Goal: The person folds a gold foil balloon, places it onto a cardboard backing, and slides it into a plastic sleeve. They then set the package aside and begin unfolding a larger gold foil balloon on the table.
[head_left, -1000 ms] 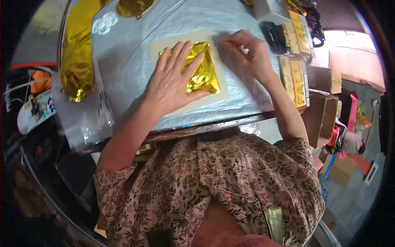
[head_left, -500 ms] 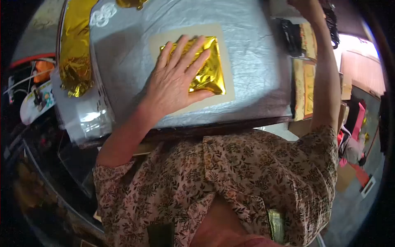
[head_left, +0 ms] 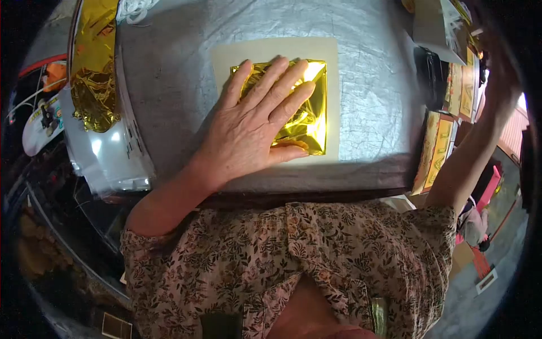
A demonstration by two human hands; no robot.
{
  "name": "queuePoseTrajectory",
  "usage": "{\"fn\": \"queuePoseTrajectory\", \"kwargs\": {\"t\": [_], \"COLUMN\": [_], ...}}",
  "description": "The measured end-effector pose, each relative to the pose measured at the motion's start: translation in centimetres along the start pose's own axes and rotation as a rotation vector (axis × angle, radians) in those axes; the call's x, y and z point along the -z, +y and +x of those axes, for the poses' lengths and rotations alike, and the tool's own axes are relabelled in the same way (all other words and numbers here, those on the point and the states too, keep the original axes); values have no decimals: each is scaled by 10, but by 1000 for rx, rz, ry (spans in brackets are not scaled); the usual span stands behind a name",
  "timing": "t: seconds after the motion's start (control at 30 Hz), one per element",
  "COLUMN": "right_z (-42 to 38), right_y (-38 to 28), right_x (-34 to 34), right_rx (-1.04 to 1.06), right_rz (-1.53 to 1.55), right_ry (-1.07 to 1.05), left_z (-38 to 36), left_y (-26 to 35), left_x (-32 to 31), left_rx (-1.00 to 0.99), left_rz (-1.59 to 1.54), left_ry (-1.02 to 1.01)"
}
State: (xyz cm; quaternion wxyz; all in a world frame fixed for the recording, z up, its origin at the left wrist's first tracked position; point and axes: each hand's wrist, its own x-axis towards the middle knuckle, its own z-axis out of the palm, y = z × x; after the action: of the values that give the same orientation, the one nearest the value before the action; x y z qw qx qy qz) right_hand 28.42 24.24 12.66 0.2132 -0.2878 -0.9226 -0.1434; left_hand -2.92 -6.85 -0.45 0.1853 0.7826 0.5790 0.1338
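My left hand (head_left: 248,127) lies flat with spread fingers on a shiny gold foil square (head_left: 317,107). The foil is creased and partly covered by my fingers and palm. Under it is a larger beige sheet (head_left: 332,141), flat on the silvery cloth-covered table (head_left: 372,96). At the far right edge of the view, past the table, my right hand (head_left: 499,70) is reached out among stacked goods. It is dark and smeared by motion, so its fingers and anything in them cannot be made out.
Long gold foil (head_left: 96,68) lies along the table's left side, beside clear plastic sheets (head_left: 116,152). White cord (head_left: 135,8) is at the top left. Printed yellow packs (head_left: 437,150), a black bundle (head_left: 430,79) and a grey box (head_left: 437,28) line the right side.
My right hand has moved from the top right out to the far right edge. My left hand still rests on the foil square. The whole view has shifted slightly.
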Motion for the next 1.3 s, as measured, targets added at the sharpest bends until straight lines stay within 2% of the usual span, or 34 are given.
{"fn": "queuePoseTrajectory", "kwargs": {"t": [0.03,0.07,0.13,0.17,0.2,0.23,0.27,0.33,0.37,0.9,0.97,1.17,1.3], "right_z": [2,-4,-6,-12,-21,-26,-21,-22,-24,-18,-17,19,28], "right_y": [-3,-15,-102,-123,-131,-145,-162,-176,-179,-182,-177,-184,-178], "right_x": [3,-2,-25,-40,-61,-73,-77,-86,-91,-97,-101,-85,-92], "right_rx": [188,191,-581,-668,-581,-597,-758,-784,-870,-777,-666,-756,-683], "right_rz": [-45,-38,949,1133,1288,1374,1408,1493,1584,1537,1493,1485,1462], "right_ry": [68,61,86,-56,-147,-186,-270,-323,-319,-441,-526,-643,-767], "left_z": [0,1,2,2,2,2,2,2,1,2,2,2,2], "left_y": [0,0,0,0,0,0,0,0,0,1,1,1,2], "left_x": [0,0,0,0,0,0,0,0,-1,1,1,3,1], "left_rx": [-4,3,10,12,6,0,2,9,11,18,18,16,20], "left_rz": [-42,-48,-39,-40,-24,-9,-10,-14,-17,-62,-62,-45,31], "left_ry": [0,-4,-18,-19,-25,-33,-34,-46,-49,-66,-67,-75,-91]}}
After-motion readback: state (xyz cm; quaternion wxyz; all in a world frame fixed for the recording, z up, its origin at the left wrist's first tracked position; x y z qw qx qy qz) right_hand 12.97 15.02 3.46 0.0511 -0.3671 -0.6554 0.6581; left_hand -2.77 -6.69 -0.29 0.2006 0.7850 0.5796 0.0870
